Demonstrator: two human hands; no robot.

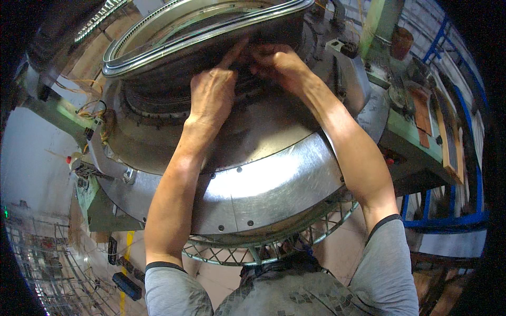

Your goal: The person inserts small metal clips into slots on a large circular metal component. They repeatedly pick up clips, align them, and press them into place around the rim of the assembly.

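Both hands top centre of frame, working at the dark curved wall (pixel 163 87) below the bright metal ring (pixel 158 57) of a round machine.

Left hand (pixel 213 89): back of hand up, index finger (pixel 235 53) stretched out toward upper right, tip up near the wall just under the ring. Other fingers bent in toward the palm. Can't tell whether the tip touches the wall, or whether anything sits in the folded fingers.

Right hand (pixel 282 66): just right of the left index finger, fingers curled and pointing left, tips bunched near the same dark patch. Blurred and in shadow, so can't tell if they're pinched together or slightly apart, or what they hold. Hands close, small gap between them at the knuckles.

Ring spans upper left to top centre, tilted in view, right end higher. Wall drops from it into a broad dull metal surface (pixel 263 131), mid frame, between the forearms. Below that, shiny curved panel (pixel 263 184) with dark screw heads, centre. Green lattice hoop (pixel 226 256) under it, lower centre. Orange wires (pixel 79 87) at left, blue frame (pixel 448 220) at right.
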